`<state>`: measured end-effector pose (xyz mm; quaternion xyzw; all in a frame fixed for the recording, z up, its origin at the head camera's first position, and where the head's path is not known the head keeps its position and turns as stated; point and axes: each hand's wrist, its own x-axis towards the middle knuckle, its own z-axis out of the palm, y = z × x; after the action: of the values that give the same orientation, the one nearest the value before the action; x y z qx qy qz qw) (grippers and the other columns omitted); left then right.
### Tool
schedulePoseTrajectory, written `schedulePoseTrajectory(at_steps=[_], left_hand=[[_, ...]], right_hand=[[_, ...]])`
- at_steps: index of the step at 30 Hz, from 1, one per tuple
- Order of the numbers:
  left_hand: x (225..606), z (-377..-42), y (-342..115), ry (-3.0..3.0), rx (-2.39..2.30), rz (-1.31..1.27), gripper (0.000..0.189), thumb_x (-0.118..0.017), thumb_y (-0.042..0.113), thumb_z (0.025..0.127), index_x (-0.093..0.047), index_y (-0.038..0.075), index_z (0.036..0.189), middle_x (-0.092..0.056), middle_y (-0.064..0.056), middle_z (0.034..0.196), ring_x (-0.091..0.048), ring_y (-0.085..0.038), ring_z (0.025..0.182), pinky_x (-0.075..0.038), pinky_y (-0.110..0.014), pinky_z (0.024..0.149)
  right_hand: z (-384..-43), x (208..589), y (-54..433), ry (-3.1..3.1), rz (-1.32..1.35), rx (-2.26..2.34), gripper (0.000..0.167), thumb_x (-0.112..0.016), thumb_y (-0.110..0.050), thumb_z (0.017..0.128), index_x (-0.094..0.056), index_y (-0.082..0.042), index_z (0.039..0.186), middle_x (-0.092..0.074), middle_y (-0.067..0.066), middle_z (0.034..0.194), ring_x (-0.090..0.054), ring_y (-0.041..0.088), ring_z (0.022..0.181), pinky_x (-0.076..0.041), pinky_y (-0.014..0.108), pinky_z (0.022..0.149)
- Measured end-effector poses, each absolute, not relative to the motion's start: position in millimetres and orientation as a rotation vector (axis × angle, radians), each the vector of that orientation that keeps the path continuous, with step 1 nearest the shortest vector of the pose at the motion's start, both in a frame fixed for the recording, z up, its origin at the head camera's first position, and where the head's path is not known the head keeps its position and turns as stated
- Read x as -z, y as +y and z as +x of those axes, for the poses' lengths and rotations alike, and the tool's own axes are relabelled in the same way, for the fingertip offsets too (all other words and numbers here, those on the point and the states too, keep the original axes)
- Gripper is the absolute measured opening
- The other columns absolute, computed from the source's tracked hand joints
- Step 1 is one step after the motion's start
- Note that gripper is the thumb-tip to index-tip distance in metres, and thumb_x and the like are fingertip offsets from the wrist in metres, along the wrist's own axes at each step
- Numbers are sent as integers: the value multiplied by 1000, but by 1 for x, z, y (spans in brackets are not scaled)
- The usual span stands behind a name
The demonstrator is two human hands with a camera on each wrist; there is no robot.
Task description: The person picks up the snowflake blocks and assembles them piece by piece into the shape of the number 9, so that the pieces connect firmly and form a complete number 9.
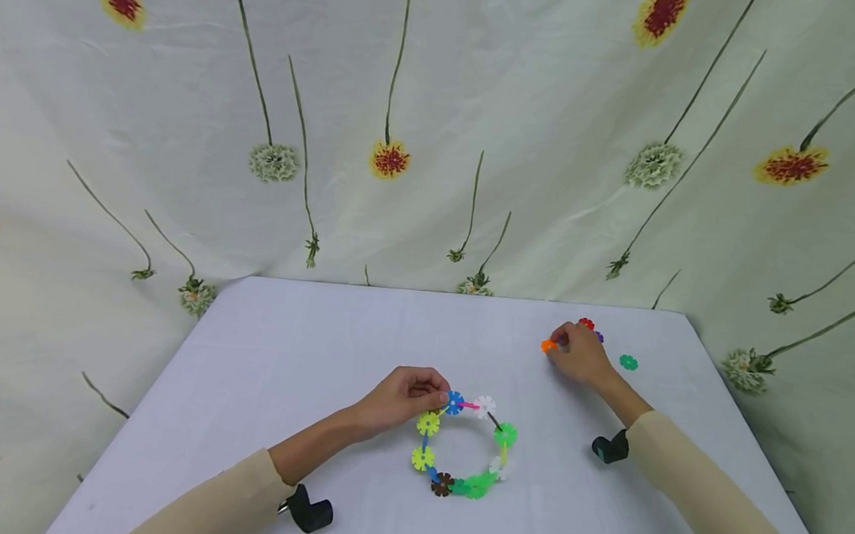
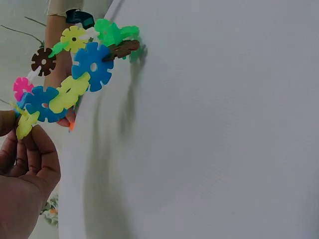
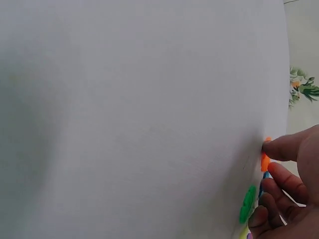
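Note:
My left hand (image 1: 406, 395) pinches a ring of interlocked flower-shaped plastic discs (image 1: 506, 434) at its upper left. Blue, yellow, green, white, brown and pink pieces make up the ring. In the left wrist view, thumb and fingers grip a small yellow disc (image 2: 27, 124) at the end of the ring, beside a blue disc (image 2: 36, 102). Farther back on the right, my right hand (image 1: 581, 354) holds a loose orange disc (image 1: 547, 346) between thumb and fingertip, close over the table. The right wrist view has that orange disc edge-on, partly covered by the thumb.
Around the right hand lie a red disc (image 1: 586, 323), a purple disc (image 1: 599, 337) and a green disc (image 1: 629, 362). A white cloth covers the table (image 1: 286, 332). Behind it hangs a flower-printed curtain (image 1: 552, 104). Black devices (image 1: 311, 511) sit at both wrists.

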<state>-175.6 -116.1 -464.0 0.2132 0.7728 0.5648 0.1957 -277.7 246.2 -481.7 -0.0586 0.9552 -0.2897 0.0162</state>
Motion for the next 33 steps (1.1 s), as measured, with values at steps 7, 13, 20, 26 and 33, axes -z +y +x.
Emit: schedulePoseTrajectory(at_steps=[7,13,20,26,33], left_hand=[[457,-176,-110,2162,-1590,542,20,-66,20,107,-72,3,114,-70,-4,96,-59,-11,83,-52,-19,77],[454,-177,-110,2152,-1589,523,20,-65,18,107,-72,1,114,-72,-1,96,-61,-11,85,-54,-19,80],[454,-180,-111,2141,-1582,496,19,-65,18,107,-72,2,112,-71,1,94,-61,-11,85,-54,-20,79],[454,-181,-111,2138,-1567,478,20,-64,19,106,-71,1,111,-70,0,93,-61,-12,85,-53,-20,79],[454,-183,-110,2119,-1571,493,20,-65,17,106,-70,-1,111,-69,0,92,-59,-12,84,-52,-20,78]], right_hand=[[-273,480,248,2915,-208,1085,22,-69,-9,100,-60,-2,119,-68,19,116,-63,31,105,-58,40,94],[-265,478,247,2885,-280,1232,16,-72,-5,99,-66,-4,114,-72,18,114,-68,30,102,-58,26,87],[-251,473,243,2764,-402,1406,17,-74,-3,98,-68,-3,113,-74,19,111,-70,25,95,-56,16,79],[-239,471,234,2654,-479,1485,20,-76,-6,98,-67,-3,115,-73,19,111,-70,22,92,-59,17,78],[-229,468,221,2568,-528,1538,19,-76,-7,98,-68,-4,115,-73,18,110,-71,21,91,-61,22,79]])
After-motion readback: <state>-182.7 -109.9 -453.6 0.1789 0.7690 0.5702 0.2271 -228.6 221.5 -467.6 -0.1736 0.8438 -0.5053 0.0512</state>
